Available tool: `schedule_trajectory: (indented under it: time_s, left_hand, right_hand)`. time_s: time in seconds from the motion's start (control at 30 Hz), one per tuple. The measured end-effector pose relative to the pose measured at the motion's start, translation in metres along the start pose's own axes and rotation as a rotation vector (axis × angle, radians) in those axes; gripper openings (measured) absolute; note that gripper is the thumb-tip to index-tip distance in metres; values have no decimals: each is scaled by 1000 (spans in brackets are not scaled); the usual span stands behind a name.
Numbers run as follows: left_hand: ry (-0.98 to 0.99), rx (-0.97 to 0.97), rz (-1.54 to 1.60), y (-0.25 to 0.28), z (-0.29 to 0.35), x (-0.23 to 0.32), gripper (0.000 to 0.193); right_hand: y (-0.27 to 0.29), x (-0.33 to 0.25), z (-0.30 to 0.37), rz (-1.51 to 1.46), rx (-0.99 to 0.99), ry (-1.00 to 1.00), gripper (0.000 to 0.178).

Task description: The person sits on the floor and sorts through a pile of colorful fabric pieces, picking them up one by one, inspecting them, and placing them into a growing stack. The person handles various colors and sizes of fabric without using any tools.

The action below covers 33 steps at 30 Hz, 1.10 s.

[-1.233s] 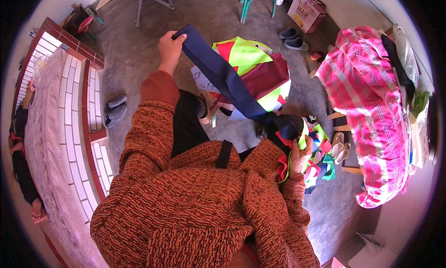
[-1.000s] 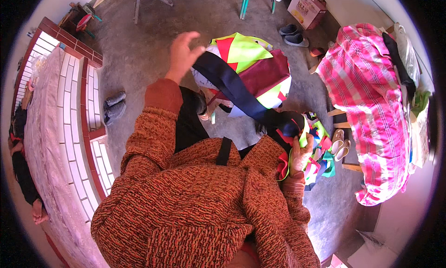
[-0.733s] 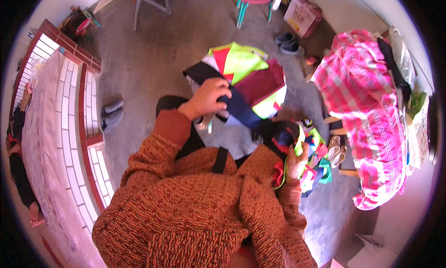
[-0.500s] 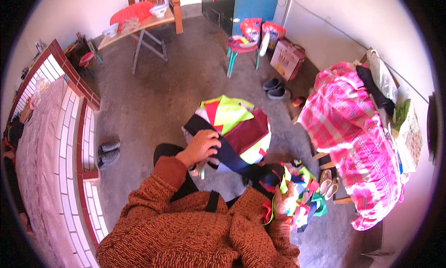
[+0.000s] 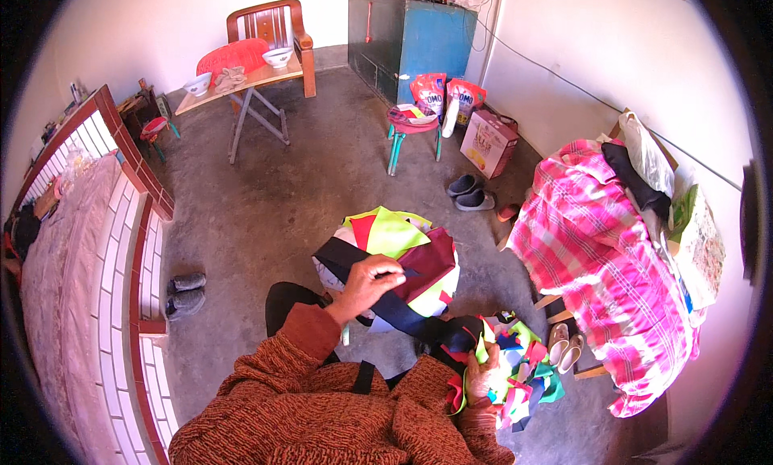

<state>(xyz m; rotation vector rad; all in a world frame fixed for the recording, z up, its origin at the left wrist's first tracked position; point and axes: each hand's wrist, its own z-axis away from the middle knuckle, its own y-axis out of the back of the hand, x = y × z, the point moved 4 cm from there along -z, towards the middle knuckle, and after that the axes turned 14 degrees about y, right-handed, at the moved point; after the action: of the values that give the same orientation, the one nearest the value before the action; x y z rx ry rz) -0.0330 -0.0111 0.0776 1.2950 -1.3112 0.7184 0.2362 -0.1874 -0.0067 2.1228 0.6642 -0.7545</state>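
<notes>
Navy strip (image 5: 403, 314) is lying slantwise along the near left edge of the bright cloth pile (image 5: 394, 233), and the left hand (image 5: 372, 285) is hanging right over it, fingers loosely curled, though whether they're gripping we cannot tell! Across at the near right, the right hand (image 5: 481, 375) is pinching yellow-green cloth (image 5: 482, 349); one strip is looking spread out, while plenty of scraps (image 5: 525, 362) are sitting bunched beside that hand.

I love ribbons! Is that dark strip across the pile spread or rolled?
Spread: the dark strip runs lengthwise across the colourful cloth pile.
</notes>
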Motion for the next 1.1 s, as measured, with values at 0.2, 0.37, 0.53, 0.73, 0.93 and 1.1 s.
schedule_trajectory:
  time_s: [0.2,0.37,0.53,0.73,0.93,1.1]
  left_hand:
    - [-238,-175,-240,-34,23,-12,21]
    - [-237,426,-580,30,2,-47,19]
    - [48,679,-782,89,-19,-97,36]
    - [576,364,-265,112,-34,-189,54]
    - [738,381,93,118,-31,-218,50]
    - [745,396,201,118,-29,-221,31]
  right_hand:
    - [2,-7,-2,11,-5,22,31]
    - [1,-3,1,18,2,-20,30]
    - [0,-5,-1,44,-16,-26,27]
    - [2,-11,-6,137,22,93,21]
    - [1,-11,-6,135,-1,73,20]
    - [1,-9,-3,56,-26,-3,28]
